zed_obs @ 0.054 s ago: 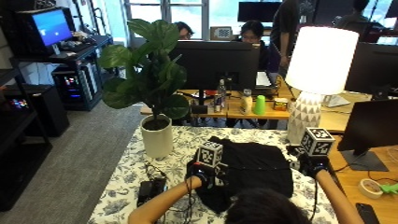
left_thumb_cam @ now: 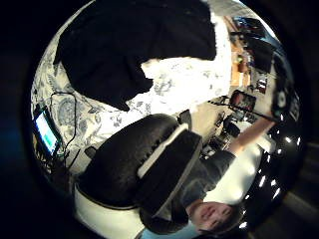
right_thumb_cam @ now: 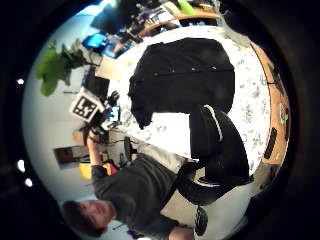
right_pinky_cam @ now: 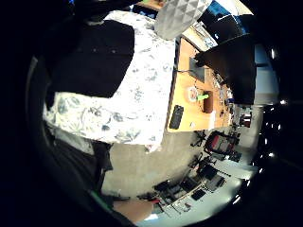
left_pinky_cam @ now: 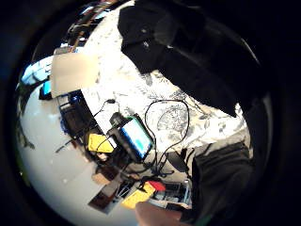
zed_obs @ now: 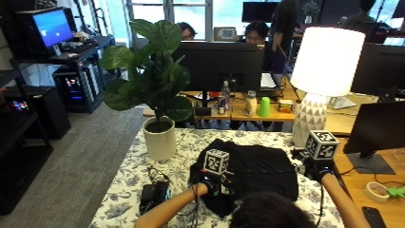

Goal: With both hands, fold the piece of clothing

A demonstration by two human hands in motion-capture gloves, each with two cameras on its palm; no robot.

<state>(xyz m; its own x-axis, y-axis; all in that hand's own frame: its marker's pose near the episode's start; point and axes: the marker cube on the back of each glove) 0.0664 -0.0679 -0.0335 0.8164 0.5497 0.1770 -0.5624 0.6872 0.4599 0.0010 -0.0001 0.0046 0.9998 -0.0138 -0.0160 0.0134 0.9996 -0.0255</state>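
Black garment [zed_obs: 256,171] flat on bench [zed_obs: 126,190]. Left hand [zed_obs: 212,183] at its left edge, right hand [zed_obs: 314,168] at right; fingers' state cannot be told.

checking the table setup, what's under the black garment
The black garment lies spread on a floral tablecloth, which shows all around it. Whatever lies beneath its middle is covered by the fabric. Both gloved hands, left hand and right hand, are at its edges.

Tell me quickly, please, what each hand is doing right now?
Left hand: over the black garment; grip cannot be told.
Right hand: at the garment's edge; grip cannot be told.
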